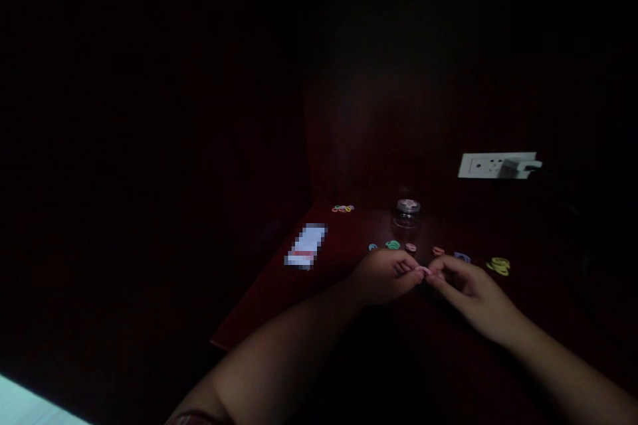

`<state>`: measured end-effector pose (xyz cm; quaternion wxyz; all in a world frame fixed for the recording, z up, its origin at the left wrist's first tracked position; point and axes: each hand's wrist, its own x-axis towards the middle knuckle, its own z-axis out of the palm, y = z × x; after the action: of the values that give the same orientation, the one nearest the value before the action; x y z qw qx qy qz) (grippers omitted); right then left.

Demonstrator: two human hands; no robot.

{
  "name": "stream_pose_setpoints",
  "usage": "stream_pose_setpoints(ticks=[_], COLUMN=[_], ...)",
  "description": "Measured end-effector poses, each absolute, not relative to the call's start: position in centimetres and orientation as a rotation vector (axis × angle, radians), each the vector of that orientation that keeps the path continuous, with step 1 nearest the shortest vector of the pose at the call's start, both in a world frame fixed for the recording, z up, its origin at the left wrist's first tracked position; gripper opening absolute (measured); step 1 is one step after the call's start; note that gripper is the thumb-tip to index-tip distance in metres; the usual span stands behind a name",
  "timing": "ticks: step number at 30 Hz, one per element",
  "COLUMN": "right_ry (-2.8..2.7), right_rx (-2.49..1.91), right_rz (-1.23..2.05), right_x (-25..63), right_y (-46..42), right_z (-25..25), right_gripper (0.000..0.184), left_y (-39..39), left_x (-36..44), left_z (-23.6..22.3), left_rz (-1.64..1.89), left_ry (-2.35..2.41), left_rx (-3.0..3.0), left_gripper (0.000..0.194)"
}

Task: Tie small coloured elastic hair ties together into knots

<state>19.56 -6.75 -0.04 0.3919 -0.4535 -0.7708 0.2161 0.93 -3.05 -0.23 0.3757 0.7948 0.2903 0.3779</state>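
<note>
A small pink hair tie (pixel 425 270) is pinched between the fingertips of my left hand (pixel 391 275) and my right hand (pixel 461 285). Both hands are closed on it, just above the dark red table. Beyond my left hand lie a blue hair tie (pixel 373 248), a green bunch of hair ties (pixel 393 245) and a pink bunch (pixel 410 248). Past my right hand are orange hair ties (pixel 438 251), purple ones (pixel 462 257) and a yellow bunch (pixel 499 266), the purple ones partly hidden behind the hand.
A clear lidded jar (pixel 408 212) stands behind the row. Mixed coloured hair ties (pixel 343 208) lie at the back left, beyond a bright, blurred-out phone-like rectangle (pixel 306 246). On the back wall is a white socket panel (pixel 491 166) with a plug (pixel 521 165) in it.
</note>
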Motion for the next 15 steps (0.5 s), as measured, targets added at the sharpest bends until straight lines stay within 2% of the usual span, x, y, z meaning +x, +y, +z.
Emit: stream_pose_setpoints(ticks=[15], right_ry=[-2.002], right_rx=[-1.143], right_rz=[0.603], right_x=[19.66], right_y=[-6.74], right_z=[-0.36], right_gripper=[0.023], left_y=[-2.92], left_x=[0.98], left_z=[-0.15], left_rz=[1.025], left_ry=[0.683], left_rx=[2.062], left_gripper=[0.02])
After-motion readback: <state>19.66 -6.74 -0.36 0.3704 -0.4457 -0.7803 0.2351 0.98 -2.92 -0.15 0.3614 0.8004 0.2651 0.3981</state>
